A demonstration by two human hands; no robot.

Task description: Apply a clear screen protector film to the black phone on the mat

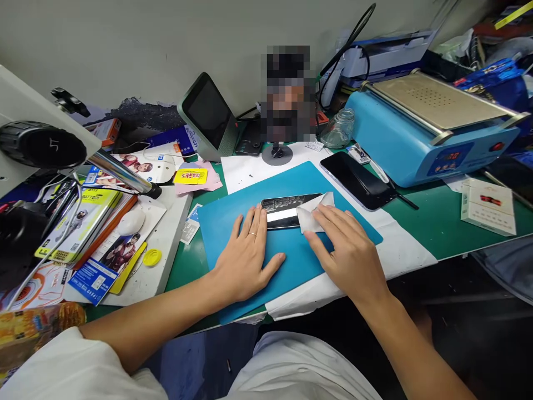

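A dark, glossy phone screen [280, 220] lies on a blue mat [233, 208], bright reflections across its surface. My left hand [246, 253] rests flat at the screen's left end, its fingers stretched out and the thumb spread; a ring is on one finger. With my right hand [347, 250] I press a folded white wipe [310, 216] onto the right part of the screen. The wipe and my fingers hide that end of it. Up and to the right of the mat lies a second, black-fronted phone [357, 180].
A blue heated plate machine [425, 139] stands at the right, near a white card box [488, 205]. A small display [208, 108] and a glass jar [338, 129] stand at the back. At left, a metal post [125, 172] rises beside stacked battery boxes [83, 222].
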